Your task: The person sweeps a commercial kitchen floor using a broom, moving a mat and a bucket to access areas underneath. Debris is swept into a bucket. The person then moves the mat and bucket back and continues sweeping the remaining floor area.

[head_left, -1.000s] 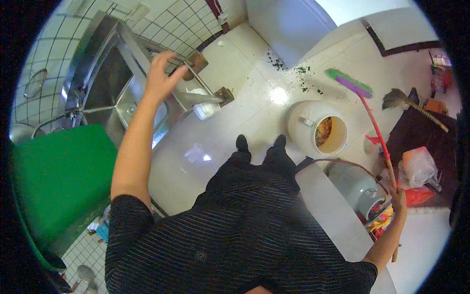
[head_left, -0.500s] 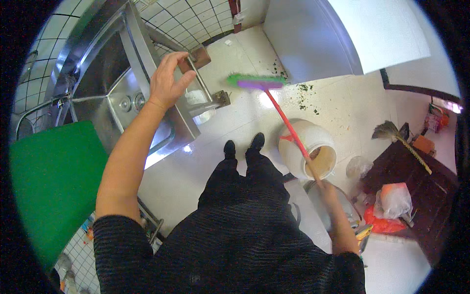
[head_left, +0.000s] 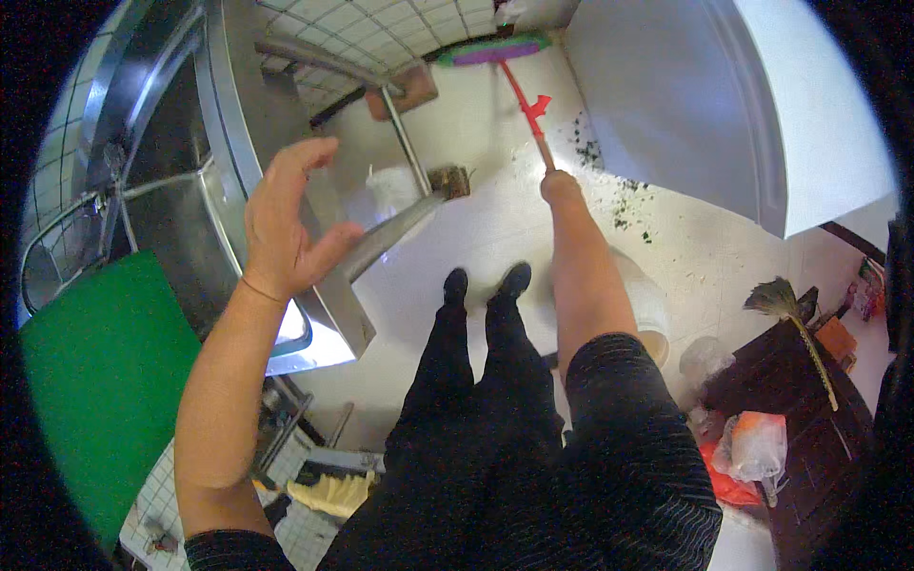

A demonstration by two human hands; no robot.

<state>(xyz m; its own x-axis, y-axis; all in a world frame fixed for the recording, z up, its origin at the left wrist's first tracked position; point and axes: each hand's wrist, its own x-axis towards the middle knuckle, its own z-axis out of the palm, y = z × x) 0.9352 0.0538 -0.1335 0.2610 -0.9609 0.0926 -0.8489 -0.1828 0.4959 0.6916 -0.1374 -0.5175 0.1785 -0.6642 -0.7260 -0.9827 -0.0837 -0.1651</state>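
Note:
My right hand (head_left: 560,186) is closed round the handle of a broom (head_left: 519,95). Its shaft is red with a wooden-coloured grip, and its purple and green head lies far off by the tiled wall. My left hand (head_left: 290,224) hangs over the front edge of the steel sink (head_left: 347,328), fingers apart and holding nothing. Dark green leafy scraps (head_left: 628,205) are scattered on the pale floor, to the right of the broom and along the base of a grey cabinet (head_left: 676,105).
A cream jar (head_left: 636,295) is partly hidden behind my right arm. Sink legs stand at the left, one on a brick block (head_left: 405,90). A green board (head_left: 109,400) lies at far left. At right, a dark wooden surface (head_left: 809,457) bears a small straw broom (head_left: 795,324) and plastic bags (head_left: 752,445).
My right hand has swung forward, carrying the broom head farther away to the wall. My left hand has shifted slightly left and lower, still free.

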